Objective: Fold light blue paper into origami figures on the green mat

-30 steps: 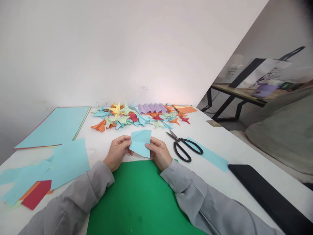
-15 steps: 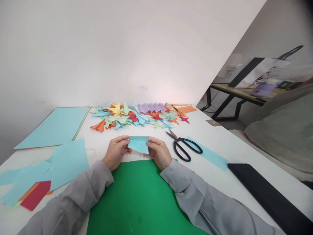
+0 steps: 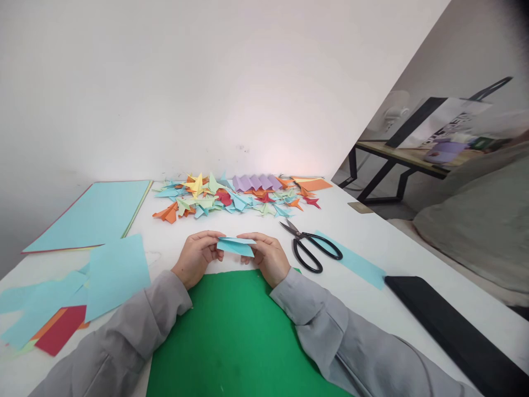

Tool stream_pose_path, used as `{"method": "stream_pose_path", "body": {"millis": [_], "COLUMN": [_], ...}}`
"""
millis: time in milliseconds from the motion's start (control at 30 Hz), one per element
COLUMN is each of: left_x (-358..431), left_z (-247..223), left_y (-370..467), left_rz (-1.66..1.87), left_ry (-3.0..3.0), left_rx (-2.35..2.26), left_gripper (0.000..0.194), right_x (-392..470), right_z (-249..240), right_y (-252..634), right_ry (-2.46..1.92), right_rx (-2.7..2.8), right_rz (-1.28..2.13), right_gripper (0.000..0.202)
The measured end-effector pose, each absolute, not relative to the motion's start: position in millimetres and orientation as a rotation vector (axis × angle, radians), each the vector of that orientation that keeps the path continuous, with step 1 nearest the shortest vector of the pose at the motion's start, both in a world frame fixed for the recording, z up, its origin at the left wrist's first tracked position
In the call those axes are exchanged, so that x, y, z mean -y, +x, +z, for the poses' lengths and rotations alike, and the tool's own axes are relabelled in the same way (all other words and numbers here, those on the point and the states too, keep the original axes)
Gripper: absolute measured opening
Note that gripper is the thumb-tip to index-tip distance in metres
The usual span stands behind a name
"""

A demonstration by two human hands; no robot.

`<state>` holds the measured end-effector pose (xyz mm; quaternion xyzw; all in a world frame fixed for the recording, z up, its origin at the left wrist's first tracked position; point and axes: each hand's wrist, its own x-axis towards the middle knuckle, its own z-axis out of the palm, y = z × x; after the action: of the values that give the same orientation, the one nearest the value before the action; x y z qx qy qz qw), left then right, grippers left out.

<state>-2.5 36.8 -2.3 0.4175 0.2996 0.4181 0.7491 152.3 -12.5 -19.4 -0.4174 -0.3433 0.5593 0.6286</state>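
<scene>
Between my two hands is a small piece of light blue paper point(image 3: 235, 247), with its upper part folded over toward me along the length. My left hand point(image 3: 198, 255) pinches its left end, and my right hand point(image 3: 268, 255) grips the right end, fingers behind the sheet. Both hands are raised just beyond the far edge of a green mat point(image 3: 239, 336). To the right of my right hand lie black-handled scissors point(image 3: 308, 245), their blades pointing away to the left. A light blue paper strip point(image 3: 359, 266) lies partly under the scissors' handle.
Along the wall lies a pile of folded paper shapes point(image 3: 239, 202) in several colours, with a pleated purple paper point(image 3: 256, 182). Large blue sheets point(image 3: 93, 212) are stacked at left, near cut pieces point(image 3: 118, 275) and a red piece point(image 3: 61, 331). A long black object point(image 3: 450, 331) lies at right.
The upper part of the blue paper has tipped down toward me, so the piece looks narrower and more folded. My fingers have shifted slightly along its upper edge.
</scene>
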Motion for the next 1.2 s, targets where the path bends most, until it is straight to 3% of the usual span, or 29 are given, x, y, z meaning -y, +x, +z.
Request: {"method": "stream_pose_path", "body": {"millis": [267, 467, 667, 1200], "left_x": [-32.1, -32.9, -34.1, -30.4], "left_z": [-3.1, -4.9, -7.9, -5.0], "left_y": [-0.9, 0.9, 0.2, 1.0], "left_rz": [0.923, 0.991, 0.993, 1.056], "left_ry": [0.956, 0.988, 1.078, 1.091], "left_rx": [-0.657, -0.730, -0.764, -0.755], "left_gripper": [0.019, 0.021, 0.020, 0.019], "right_x": [11.1, 13.1, 16.3, 15.8], "right_z": [-21.1, -23.0, -23.1, -22.9], "right_y": [155.3, 153.3, 150.1, 150.2], "right_ry": [-0.891, -0.831, -1.119, -1.163], "right_rx": [0.777, 0.943, 1.061, 1.128], "right_rz": [1.300, 1.282, 1.159, 1.245], "right_gripper": [0.014, 0.044, 0.029, 0.035]}}
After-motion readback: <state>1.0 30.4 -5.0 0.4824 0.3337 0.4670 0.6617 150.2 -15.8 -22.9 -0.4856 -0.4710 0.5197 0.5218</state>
